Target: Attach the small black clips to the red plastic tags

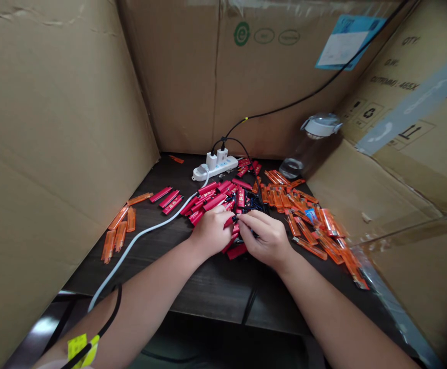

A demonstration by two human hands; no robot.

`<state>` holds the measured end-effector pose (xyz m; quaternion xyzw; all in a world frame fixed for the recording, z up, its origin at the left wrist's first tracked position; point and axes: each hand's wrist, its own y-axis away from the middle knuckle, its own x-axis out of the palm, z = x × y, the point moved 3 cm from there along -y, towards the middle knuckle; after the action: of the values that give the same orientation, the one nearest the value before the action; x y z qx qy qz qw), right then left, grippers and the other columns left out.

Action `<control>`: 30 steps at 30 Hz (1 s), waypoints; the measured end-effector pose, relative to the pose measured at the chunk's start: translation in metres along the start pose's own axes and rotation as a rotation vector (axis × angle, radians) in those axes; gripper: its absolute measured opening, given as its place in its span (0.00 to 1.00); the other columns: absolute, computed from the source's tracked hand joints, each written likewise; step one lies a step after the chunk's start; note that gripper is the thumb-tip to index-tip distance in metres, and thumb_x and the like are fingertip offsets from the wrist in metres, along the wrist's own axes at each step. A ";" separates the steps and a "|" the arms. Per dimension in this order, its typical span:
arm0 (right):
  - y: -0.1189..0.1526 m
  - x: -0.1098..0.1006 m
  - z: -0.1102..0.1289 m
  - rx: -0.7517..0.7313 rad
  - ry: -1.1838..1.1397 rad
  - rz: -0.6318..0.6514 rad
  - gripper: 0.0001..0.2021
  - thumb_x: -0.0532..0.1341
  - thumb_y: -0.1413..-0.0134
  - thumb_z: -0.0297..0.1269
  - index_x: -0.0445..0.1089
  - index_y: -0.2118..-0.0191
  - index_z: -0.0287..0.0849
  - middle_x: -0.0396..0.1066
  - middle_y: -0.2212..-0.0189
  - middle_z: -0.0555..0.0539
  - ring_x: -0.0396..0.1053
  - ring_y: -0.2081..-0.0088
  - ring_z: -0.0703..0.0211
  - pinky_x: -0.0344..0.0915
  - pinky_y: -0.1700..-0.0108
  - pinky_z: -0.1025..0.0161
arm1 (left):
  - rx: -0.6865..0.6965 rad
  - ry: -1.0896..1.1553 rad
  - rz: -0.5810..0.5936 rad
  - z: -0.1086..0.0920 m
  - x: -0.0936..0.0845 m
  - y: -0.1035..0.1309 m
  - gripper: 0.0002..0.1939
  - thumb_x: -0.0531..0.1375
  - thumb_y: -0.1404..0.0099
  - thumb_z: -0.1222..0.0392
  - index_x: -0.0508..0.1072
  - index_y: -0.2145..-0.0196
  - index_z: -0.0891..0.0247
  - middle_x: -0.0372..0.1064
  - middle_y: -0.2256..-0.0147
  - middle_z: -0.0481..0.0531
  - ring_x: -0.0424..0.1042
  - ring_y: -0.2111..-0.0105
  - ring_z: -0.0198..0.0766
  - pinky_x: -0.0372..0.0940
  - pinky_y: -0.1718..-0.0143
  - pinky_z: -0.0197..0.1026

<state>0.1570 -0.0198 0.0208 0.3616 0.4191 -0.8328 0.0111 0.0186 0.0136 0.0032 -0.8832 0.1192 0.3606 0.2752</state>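
Observation:
My left hand (pixel 215 231) is closed around a red lighter-like case (pixel 228 222), whose dark end points to the right. At that end, my right hand (pixel 265 237) pinches with thumb and fingertips; whatever small part sits between them is too tiny to make out. Both hands meet over a pile of red cases (pixel 215 201) with white print and black ends. Small black parts (pixel 255 203) lie among them just beyond my fingers. Orange see-through lighters (pixel 281 196) are heaped to the right of my right hand.
A white power strip (pixel 219 168) with plugged-in chargers stands behind the pile. Its white cable (pixel 142 233) crosses the dark table (pixel 192 289) on the left. A clear bottle (pixel 304 148) stands back right. Cardboard boxes (pixel 181 77) wall three sides. More orange lighters (pixel 120 233) lie left.

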 end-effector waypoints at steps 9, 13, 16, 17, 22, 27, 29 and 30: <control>0.000 0.002 -0.007 0.278 -0.295 -0.009 0.05 0.59 0.43 0.33 0.72 0.65 0.40 0.72 0.74 0.45 0.71 0.74 0.59 0.69 0.70 0.61 | 0.004 -0.010 0.011 0.002 0.000 0.001 0.10 0.54 0.40 0.70 0.76 0.70 0.66 0.67 0.70 0.54 0.69 0.69 0.37 0.63 0.68 0.37; 0.002 0.004 -0.012 0.429 -0.416 0.029 0.07 0.59 0.42 0.39 0.71 0.66 0.42 0.73 0.75 0.46 0.72 0.73 0.58 0.71 0.67 0.60 | 0.002 -0.019 0.019 0.000 -0.001 0.001 0.10 0.54 0.40 0.68 0.77 0.68 0.67 0.68 0.70 0.55 0.69 0.69 0.38 0.63 0.68 0.38; 0.002 0.005 -0.013 0.440 -0.394 0.054 0.08 0.58 0.42 0.40 0.70 0.66 0.42 0.73 0.75 0.46 0.72 0.72 0.57 0.71 0.67 0.60 | 0.010 -0.037 0.028 -0.001 -0.001 0.001 0.10 0.54 0.40 0.68 0.77 0.68 0.66 0.68 0.71 0.55 0.69 0.69 0.38 0.63 0.68 0.38; 0.003 0.005 -0.013 0.433 -0.374 0.060 0.08 0.58 0.41 0.40 0.70 0.66 0.42 0.73 0.75 0.46 0.72 0.73 0.57 0.71 0.67 0.60 | 0.013 -0.041 0.030 -0.001 -0.001 0.001 0.11 0.54 0.40 0.68 0.77 0.69 0.66 0.67 0.71 0.55 0.69 0.69 0.38 0.63 0.68 0.38; 0.004 0.006 -0.013 0.413 -0.324 0.077 0.08 0.56 0.40 0.40 0.68 0.66 0.43 0.72 0.76 0.46 0.71 0.74 0.59 0.70 0.69 0.61 | 0.017 -0.049 0.036 0.000 -0.001 0.001 0.10 0.55 0.40 0.68 0.77 0.69 0.65 0.68 0.71 0.55 0.69 0.69 0.39 0.64 0.68 0.38; 0.003 0.006 -0.011 0.457 -0.358 0.073 0.11 0.57 0.40 0.43 0.68 0.67 0.42 0.72 0.76 0.47 0.71 0.74 0.59 0.71 0.69 0.62 | 0.010 -0.034 0.019 0.000 0.000 0.001 0.10 0.55 0.40 0.67 0.77 0.70 0.65 0.69 0.71 0.55 0.70 0.69 0.38 0.64 0.68 0.38; 0.002 0.005 -0.011 0.507 -0.442 0.039 0.11 0.58 0.41 0.45 0.68 0.67 0.42 0.72 0.77 0.47 0.72 0.74 0.59 0.71 0.68 0.62 | -0.005 0.006 0.014 0.000 0.000 0.001 0.09 0.56 0.40 0.68 0.77 0.71 0.65 0.70 0.70 0.55 0.70 0.69 0.38 0.65 0.67 0.38; 0.002 0.005 -0.012 0.536 -0.497 0.011 0.12 0.58 0.41 0.45 0.68 0.67 0.41 0.72 0.77 0.48 0.72 0.74 0.59 0.72 0.68 0.62 | -0.023 0.043 0.006 -0.001 0.000 0.000 0.09 0.56 0.40 0.68 0.77 0.70 0.65 0.72 0.69 0.55 0.71 0.68 0.38 0.66 0.66 0.39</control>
<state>0.1608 -0.0111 0.0121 0.1404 0.1686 -0.9754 0.0219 0.0186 0.0129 0.0035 -0.8935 0.1234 0.3438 0.2613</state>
